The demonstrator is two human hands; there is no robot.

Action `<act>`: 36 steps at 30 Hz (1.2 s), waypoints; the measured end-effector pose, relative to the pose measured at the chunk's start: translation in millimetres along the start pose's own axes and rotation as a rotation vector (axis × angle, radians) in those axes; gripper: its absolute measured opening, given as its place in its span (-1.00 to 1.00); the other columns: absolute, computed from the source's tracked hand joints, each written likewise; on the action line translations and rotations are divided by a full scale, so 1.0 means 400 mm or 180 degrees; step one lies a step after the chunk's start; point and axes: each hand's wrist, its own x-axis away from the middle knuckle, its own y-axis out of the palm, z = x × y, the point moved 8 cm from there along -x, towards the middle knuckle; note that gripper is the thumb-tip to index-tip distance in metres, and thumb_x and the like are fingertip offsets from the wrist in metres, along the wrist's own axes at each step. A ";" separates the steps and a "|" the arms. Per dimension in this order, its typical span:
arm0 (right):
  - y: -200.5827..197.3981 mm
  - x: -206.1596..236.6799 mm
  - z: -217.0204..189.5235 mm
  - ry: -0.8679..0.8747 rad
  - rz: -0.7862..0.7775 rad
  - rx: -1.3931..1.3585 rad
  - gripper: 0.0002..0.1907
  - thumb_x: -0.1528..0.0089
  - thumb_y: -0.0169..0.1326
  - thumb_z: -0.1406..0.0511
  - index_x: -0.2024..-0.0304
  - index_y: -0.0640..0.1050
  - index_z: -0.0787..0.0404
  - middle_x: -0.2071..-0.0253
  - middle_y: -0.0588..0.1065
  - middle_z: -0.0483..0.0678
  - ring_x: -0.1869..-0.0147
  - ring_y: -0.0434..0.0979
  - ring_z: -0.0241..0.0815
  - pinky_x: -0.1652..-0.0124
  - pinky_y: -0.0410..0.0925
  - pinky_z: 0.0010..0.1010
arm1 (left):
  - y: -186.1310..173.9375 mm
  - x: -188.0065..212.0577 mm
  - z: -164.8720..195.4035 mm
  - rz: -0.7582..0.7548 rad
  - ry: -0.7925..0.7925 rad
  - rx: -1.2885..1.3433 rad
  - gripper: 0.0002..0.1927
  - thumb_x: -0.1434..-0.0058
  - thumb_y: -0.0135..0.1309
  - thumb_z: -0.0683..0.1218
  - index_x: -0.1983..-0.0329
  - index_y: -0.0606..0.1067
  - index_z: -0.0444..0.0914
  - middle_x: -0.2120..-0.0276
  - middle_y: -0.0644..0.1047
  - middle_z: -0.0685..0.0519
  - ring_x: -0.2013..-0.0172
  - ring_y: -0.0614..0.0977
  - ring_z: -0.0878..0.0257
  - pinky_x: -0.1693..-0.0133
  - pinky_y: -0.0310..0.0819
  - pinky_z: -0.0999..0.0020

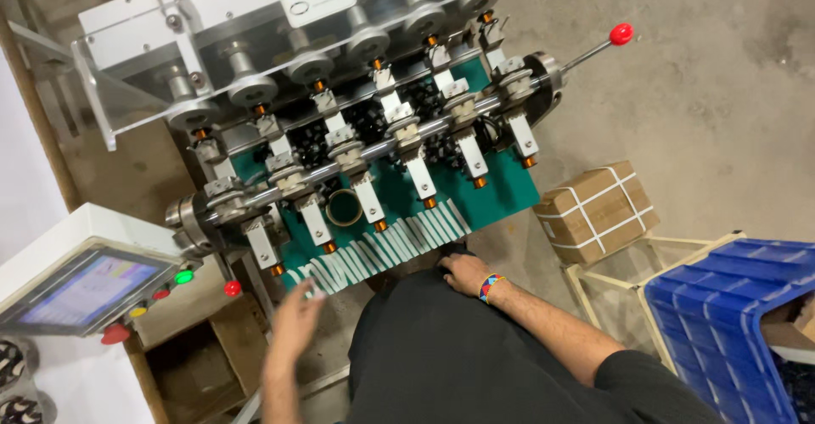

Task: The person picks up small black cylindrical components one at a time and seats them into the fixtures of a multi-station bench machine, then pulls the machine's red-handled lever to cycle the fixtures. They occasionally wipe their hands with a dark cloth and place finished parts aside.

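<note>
A multi-spindle winding machine [373,135] stands in front of me, with a row of several white holders tipped with copper coils over a green plate [501,190]. My left hand [293,322] is blurred, fingers apart, holding nothing, just below the plate's left front edge. My right hand [465,271], with a coloured wristband, rests at the plate's front edge by the white strips [399,246]; whether it grips anything I cannot tell. A roll of tape [344,207] lies on the plate.
A control panel [81,292] with a screen and coloured buttons sits at the left. A red-knobbed lever [620,33] juts out at the right. A strapped cardboard box [598,212] and a blue crate [734,314] stand on the floor at the right.
</note>
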 end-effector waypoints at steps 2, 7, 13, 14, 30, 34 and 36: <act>-0.051 -0.002 0.060 -0.0034 0.0039 -0.0051 -0.64 -0.22 0.13 0.21 -0.06 0.54 0.11 0.01 0.55 0.08 -0.11 0.53 0.12 -0.06 0.39 -0.06 | 0.241 0.041 0.347 -0.1094 0.1513 -0.0122 -0.56 -0.25 0.14 0.06 -0.16 0.52 -0.17 -0.08 0.61 -0.01 -0.02 0.67 0.12 -0.02 0.55 0.28; -0.216 0.019 0.201 -0.0731 0.0568 -0.0878 -0.64 -0.27 0.09 0.25 -0.11 0.54 0.16 -0.06 0.54 0.18 -0.13 0.51 0.21 -0.01 0.36 -0.01 | 0.513 0.171 1.065 -0.0310 0.4491 -0.1385 -0.51 -0.13 0.04 -0.23 -0.17 0.55 -0.22 -0.36 0.40 0.03 0.13 0.59 0.09 0.10 0.49 0.21; -0.277 0.050 0.427 -0.0518 -0.0076 -0.0268 -0.65 -0.25 0.14 0.18 -0.06 0.55 0.12 0.01 0.57 0.10 -0.08 0.54 0.18 -0.07 0.38 -0.07 | 0.694 0.036 1.384 0.1438 0.4368 -0.3259 -0.66 -0.10 0.06 -0.07 0.05 0.59 -0.21 0.00 0.49 -0.01 0.15 0.53 0.12 0.10 0.44 0.18; -0.289 0.058 0.457 -0.0519 -0.0068 -0.0283 -0.65 -0.24 0.15 0.18 -0.06 0.55 0.12 0.01 0.57 0.10 -0.08 0.54 0.17 -0.06 0.39 -0.07 | 0.711 0.008 1.380 0.1281 0.4203 -0.3451 -0.71 -0.13 0.07 -0.07 0.10 0.59 -0.21 0.11 0.49 0.01 0.12 0.53 0.11 0.06 0.43 0.19; -0.667 0.061 0.627 -0.1143 0.0467 -0.1880 -0.47 -0.44 -0.10 0.07 -0.28 0.42 0.33 -0.35 0.28 0.16 -0.41 0.27 0.08 -0.26 0.21 -0.16 | 1.032 -0.232 0.807 -0.1517 -0.0899 0.2354 -0.75 -0.39 0.05 0.03 0.30 0.47 -0.23 0.62 0.32 0.23 0.62 0.32 0.41 0.61 0.16 0.47; -0.612 0.011 0.623 -0.0432 -0.0149 -0.2954 -0.50 -0.44 -0.18 0.04 -0.18 0.45 0.28 -0.01 0.45 0.00 -0.02 0.44 -0.19 0.02 0.37 -0.35 | 1.127 -0.289 0.902 -0.2066 -0.0313 0.2014 -0.72 -0.41 0.03 0.02 0.33 0.51 -0.26 0.56 0.40 0.20 0.57 0.39 0.41 0.58 0.22 0.49; -0.580 -0.011 0.618 -0.0135 -0.0203 -0.3373 -0.52 -0.43 -0.20 0.04 -0.06 0.50 0.28 0.12 0.51 -0.09 0.16 0.44 -0.24 0.15 0.36 -0.40 | 1.126 -0.281 0.914 -0.2094 -0.0161 0.1708 -0.76 -0.39 0.01 -0.02 0.33 0.51 -0.25 0.49 0.49 0.18 0.51 0.49 0.40 0.53 0.32 0.48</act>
